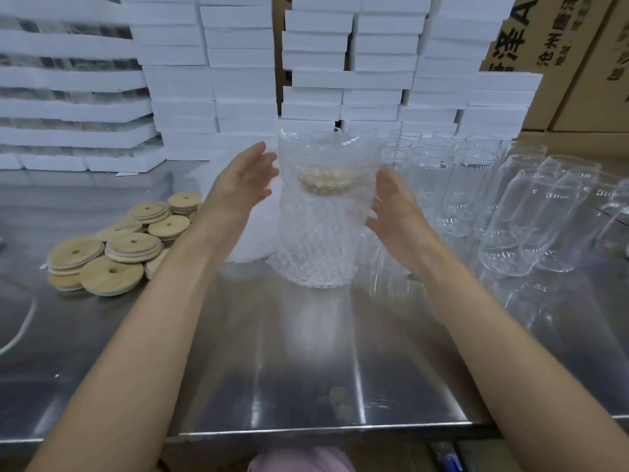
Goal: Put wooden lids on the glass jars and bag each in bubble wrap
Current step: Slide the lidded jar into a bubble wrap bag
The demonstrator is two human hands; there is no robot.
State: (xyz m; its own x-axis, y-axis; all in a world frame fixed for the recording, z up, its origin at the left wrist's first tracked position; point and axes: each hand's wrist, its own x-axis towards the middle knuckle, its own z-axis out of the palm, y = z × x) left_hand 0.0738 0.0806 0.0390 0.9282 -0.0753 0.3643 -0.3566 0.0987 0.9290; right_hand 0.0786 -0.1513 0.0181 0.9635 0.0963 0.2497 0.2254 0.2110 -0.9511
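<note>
A glass jar with a wooden lid [326,182] stands upright inside a bubble wrap bag [320,233] at the middle of the steel table [306,369]. The bag's open top rises above the lid. My left hand [243,185] is at the bag's left side and my right hand [391,206] at its right side, both with fingers straight. Whether the palms touch the wrap is blurred. A pile of round wooden lids [115,247] with centre holes lies to the left. Several bare glass jars [476,185] crowd the right side, some upright and some lying down.
Stacks of white foam boxes [238,80] wall off the back of the table. Brown cardboard cartons [578,63] stand at the back right. A heap of white bubble wrap bags [248,233] lies behind my left hand. The table's front edge runs just below my forearms.
</note>
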